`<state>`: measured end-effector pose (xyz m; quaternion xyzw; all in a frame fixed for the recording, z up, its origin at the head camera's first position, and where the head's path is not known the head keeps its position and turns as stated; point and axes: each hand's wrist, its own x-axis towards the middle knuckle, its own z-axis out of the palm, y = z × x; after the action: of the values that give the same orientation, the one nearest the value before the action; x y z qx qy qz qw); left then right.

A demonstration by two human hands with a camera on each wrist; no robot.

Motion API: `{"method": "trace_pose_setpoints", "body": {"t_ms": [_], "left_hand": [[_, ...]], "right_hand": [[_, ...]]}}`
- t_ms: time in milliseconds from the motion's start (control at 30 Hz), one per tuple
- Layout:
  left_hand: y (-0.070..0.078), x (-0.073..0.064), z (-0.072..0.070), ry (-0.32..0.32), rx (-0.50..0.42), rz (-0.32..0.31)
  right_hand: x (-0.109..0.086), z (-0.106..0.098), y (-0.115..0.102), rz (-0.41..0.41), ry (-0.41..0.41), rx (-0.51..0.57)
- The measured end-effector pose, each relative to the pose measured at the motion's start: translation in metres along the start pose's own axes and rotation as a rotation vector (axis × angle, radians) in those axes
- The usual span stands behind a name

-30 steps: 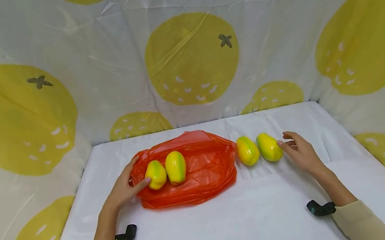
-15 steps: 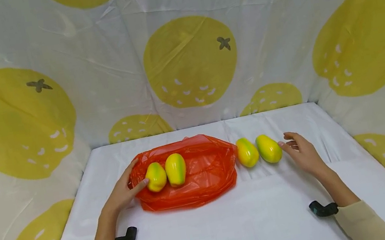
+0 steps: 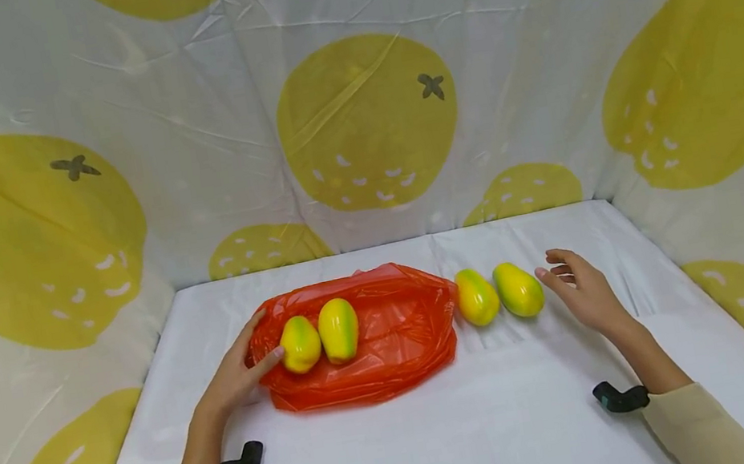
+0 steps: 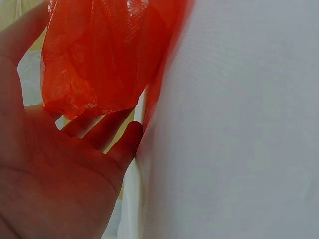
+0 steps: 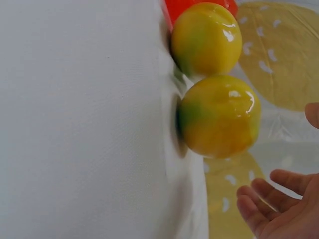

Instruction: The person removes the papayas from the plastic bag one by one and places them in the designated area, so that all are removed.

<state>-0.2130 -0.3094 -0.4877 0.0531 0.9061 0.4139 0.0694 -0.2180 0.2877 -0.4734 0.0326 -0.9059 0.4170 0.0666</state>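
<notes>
A thin red plastic bag (image 3: 396, 338) lies spread on the white table. Two glossy yellow-green fruits, shaped like mangoes or papayas, rest on it: a left one (image 3: 301, 345) and one beside it (image 3: 340, 330). My left hand (image 3: 233, 377) is at the bag's left end, thumb near the left fruit and relaxed fingers along the bag (image 4: 99, 55). Two more such fruits sit right of the bag, an inner one (image 3: 477, 297) and an outer one (image 5: 219, 117). Just right of the outer fruit, my right hand (image 3: 585, 294) hovers, fingers loosely bent, holding nothing.
A white cloth covers the table (image 3: 414, 452). Behind and at both sides hangs a pale curtain (image 3: 200, 162) printed with large lemons. Each wrist wears a black camera mount, such as the left mount (image 3: 243, 460).
My right hand has eased slightly away from the outer fruit. The left hand stays by the bag's left end. The head view has shifted a little; the fruits stay in place.
</notes>
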Motion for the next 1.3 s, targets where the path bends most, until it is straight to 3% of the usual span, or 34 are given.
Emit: {"method": "trace_pose_setpoints", "body": {"t_ms": [400, 733, 1100, 1300], "left_hand": [[0.002, -0.001, 0.0, 0.001, -0.04, 0.0], [-0.003, 0.002, 0.0, 0.009, -0.005, 0.005], [0.001, 0.001, 0.0, 0.005, 0.003, 0.007], [0.001, 0.0, 0.0, -0.002, -0.005, -0.003]], "right_hand": [[0.003, 0.002, -0.008, 0.0, 0.005, 0.027], [0.011, 0.011, -0.025, -0.032, 0.024, 0.079], [0.011, 0.023, -0.045, -0.1, 0.012, 0.135], [0.016, 0.035, -0.061, -0.072, -0.003, 0.166]]}}
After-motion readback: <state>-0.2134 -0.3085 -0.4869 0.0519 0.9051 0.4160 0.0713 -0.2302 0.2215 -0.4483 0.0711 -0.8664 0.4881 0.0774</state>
